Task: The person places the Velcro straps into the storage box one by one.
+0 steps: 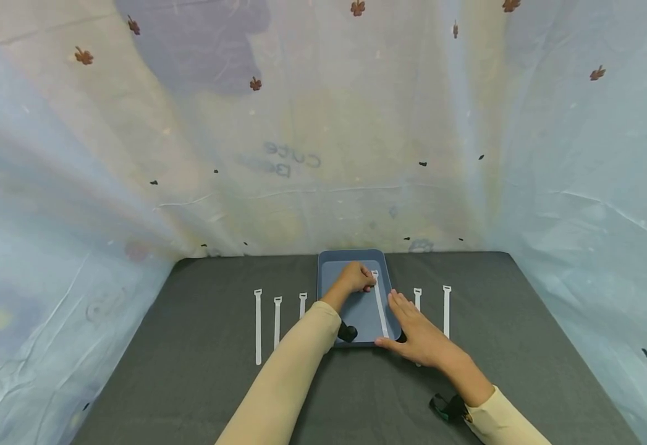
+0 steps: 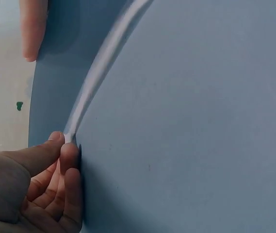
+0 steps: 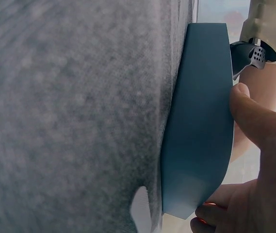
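A blue-grey rectangular tray (image 1: 351, 254) sits at the far middle of the table. Inside it, toward the right side, lies a white strap (image 1: 380, 306) with a slotted head. My left hand (image 1: 355, 277) reaches over the tray and pinches the strap near its head end; the left wrist view shows thumb and fingertips on the white band (image 2: 95, 73). Against the tray's near right corner rests my right hand (image 1: 422, 339), its fingers straight along the right side. In the right wrist view its thumb (image 3: 241, 94) touches the tray's rim.
Several more white straps lie on the dark grey tablecloth (image 1: 201, 346): a left group, including the leftmost strap (image 1: 258, 327), and a right group, including the rightmost strap (image 1: 447, 309), partly hidden by the right hand. A patterned curtain (image 1: 323, 136) encloses the back and sides.
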### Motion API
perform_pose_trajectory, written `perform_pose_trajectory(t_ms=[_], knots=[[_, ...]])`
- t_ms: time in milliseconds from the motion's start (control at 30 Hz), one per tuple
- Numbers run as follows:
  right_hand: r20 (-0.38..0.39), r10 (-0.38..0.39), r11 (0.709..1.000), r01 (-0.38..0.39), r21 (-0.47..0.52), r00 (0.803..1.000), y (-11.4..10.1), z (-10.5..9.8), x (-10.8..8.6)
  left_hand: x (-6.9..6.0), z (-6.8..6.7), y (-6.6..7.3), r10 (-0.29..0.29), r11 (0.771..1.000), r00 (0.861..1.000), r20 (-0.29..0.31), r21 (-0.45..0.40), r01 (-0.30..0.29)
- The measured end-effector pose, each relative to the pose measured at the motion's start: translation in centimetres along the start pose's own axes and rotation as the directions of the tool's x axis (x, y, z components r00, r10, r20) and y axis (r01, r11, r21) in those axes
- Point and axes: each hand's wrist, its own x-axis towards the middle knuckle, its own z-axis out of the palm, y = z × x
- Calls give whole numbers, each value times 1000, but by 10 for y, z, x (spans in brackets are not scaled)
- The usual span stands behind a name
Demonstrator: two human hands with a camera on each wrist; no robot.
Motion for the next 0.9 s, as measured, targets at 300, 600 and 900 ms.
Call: perform_pose_trajectory(t_ms=[300,600,900], knots=[[13,1,1000,-1,0,1000,-2,-2,1,-8,-7,-1,25,999,1000,13,24,-25],[19,11,1000,-11,-2,1000,-2,-1,-1,-18,-19,-12,136,991,988,78,-26,-134],[16,16,1000,-16,0,1000,-2,-2,-1,-30,-41,-17,227,970,966,127,-113,-213]])
